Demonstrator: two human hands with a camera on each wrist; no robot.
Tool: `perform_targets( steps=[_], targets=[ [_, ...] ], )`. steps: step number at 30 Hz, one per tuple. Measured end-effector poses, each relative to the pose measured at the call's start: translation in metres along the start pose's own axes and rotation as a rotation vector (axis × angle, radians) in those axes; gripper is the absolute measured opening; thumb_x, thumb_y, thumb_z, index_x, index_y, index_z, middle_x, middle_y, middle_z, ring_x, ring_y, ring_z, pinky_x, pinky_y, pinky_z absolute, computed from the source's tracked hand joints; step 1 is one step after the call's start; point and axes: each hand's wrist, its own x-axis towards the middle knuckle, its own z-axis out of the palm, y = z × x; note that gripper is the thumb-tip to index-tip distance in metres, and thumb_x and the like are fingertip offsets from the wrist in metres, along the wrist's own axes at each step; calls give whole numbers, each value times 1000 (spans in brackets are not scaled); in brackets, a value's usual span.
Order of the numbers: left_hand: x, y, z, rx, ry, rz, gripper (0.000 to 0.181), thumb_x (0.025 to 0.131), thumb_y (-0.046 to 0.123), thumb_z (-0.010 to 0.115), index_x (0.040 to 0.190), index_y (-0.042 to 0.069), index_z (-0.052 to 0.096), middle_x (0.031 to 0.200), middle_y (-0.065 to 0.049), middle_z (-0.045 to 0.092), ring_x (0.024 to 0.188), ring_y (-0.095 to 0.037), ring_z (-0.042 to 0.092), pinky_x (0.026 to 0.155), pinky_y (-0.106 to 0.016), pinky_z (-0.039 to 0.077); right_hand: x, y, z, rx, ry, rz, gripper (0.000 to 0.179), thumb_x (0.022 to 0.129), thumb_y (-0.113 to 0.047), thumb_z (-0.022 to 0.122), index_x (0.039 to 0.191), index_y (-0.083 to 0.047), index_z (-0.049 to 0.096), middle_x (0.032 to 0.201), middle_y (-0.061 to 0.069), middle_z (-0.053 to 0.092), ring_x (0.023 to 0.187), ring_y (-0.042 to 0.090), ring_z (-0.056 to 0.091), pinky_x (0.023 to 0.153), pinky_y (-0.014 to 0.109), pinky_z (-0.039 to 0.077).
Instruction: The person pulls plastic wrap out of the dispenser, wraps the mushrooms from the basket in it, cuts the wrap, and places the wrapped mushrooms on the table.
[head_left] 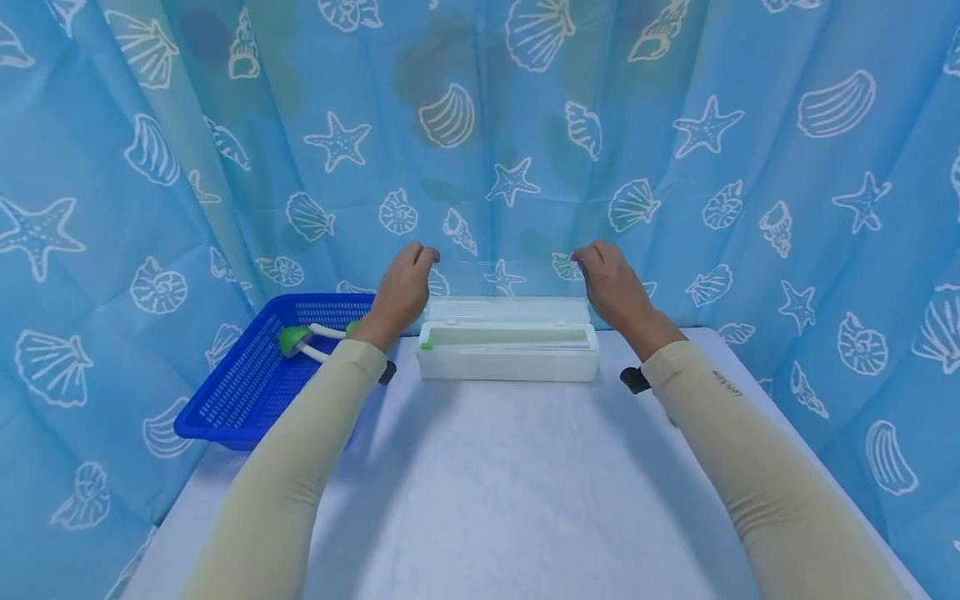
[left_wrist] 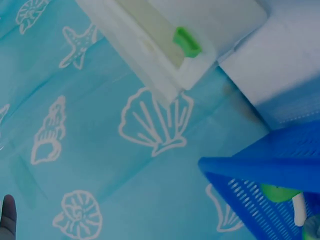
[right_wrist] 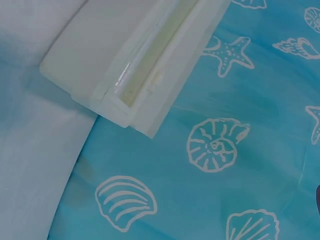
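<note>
A white cling film dispenser (head_left: 508, 367) stands at the back of the table, its translucent lid (head_left: 507, 311) raised. A green slider (head_left: 426, 345) sits at its left end, seen closer in the left wrist view. Above the box, a faint clear sheet of cling film (head_left: 506, 279) stretches between both hands. My left hand (head_left: 401, 290) pinches its upper left corner, and my right hand (head_left: 617, 287) pinches the upper right corner. In the left wrist view only a fingertip (left_wrist: 8, 217) shows. Barely a sliver of the right hand appears in the right wrist view.
Left of the dispenser stands a blue plastic basket (head_left: 232, 408), partly behind my left forearm. Inside lie mushroom-shaped things with green caps (head_left: 294, 340) and white stems. A blue seashell-print curtain (head_left: 510, 125) hangs behind the white-covered table (head_left: 502, 492).
</note>
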Motion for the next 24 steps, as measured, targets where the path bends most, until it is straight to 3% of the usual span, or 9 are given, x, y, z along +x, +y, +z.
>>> perform_targets(
  steps=[9,24],
  targets=[
    [13,5,-9,-18,27,11,31,95,-8,44,121,7,51,105,-7,49,96,-22,48,85,-32,45,5,0,-4,-20,11,-11,16,97,3,52,112,-2,53,100,13,49,97,30,51,84,38,50],
    [19,10,-25,30,75,37,29,96,-7,45,121,5,53,107,-8,49,101,-23,48,87,-31,43,15,1,-17,-24,81,-8,12,100,0,49,111,-2,53,99,15,48,95,31,50,81,38,49]
  ],
)
